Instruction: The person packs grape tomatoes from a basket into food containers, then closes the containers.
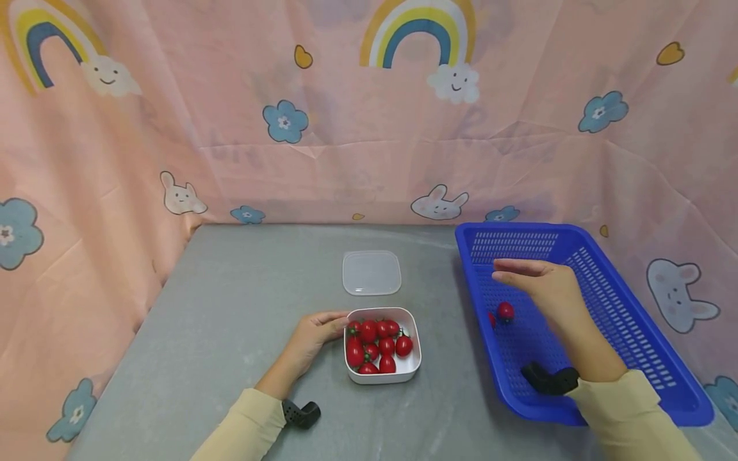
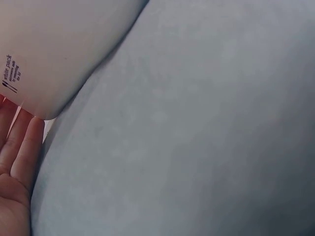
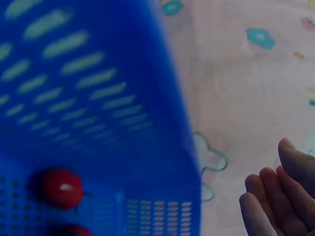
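Note:
A white square box (image 1: 383, 378) with several cherry tomatoes (image 1: 387, 346) in it stands on the grey table. My left hand (image 1: 316, 333) touches its left side, thumb at the rim and fingers extended along the wall. In the left wrist view, those fingers (image 2: 23, 142) reach behind the box (image 2: 49, 59), and their tips are hidden. Above the blue basket (image 1: 480, 301) my right hand (image 1: 548, 288) holds nothing, its thumb apart from the loosely bent fingers. Below it a tomato (image 1: 505, 312) lies on the basket floor, with another partly hidden by the basket's left wall.
A translucent lid (image 1: 371, 273) lies flat on the table (image 1: 259, 275) behind the box. The basket's raised walls stand at the table's right side. A pink patterned curtain (image 1: 357, 141) hangs along the back and both sides.

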Motion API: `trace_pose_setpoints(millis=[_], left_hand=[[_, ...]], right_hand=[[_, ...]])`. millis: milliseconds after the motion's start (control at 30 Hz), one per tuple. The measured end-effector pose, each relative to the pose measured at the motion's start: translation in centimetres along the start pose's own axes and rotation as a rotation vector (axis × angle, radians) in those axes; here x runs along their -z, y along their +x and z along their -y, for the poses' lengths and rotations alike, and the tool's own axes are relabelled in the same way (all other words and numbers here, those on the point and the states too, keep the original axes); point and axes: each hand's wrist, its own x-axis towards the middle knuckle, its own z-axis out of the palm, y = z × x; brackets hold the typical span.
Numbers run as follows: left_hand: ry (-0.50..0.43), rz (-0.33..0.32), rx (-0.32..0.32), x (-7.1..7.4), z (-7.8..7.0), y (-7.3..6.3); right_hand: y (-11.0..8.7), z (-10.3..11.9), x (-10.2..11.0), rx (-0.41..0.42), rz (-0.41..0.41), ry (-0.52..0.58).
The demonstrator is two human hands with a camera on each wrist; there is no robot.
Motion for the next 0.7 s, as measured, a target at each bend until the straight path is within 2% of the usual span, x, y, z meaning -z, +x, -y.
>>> trace_pose_setpoints(millis=[167,400,700], left_hand=[[-0.001,0.003,0.001,0.0,0.0,0.0],[-0.004,0.012,0.001,0.0,0.0,0.0],[0.007,0.002,0.006,0.1,0.0,0.0]], right_hand=[[1.7,-2.1,1.0,-0.022,0.072,-0.032],[3.3,-4.5,2.1,-0.040,0.226,-0.028],[4.5,-6.4,3.1,-0.096,0.263,-0.127]])
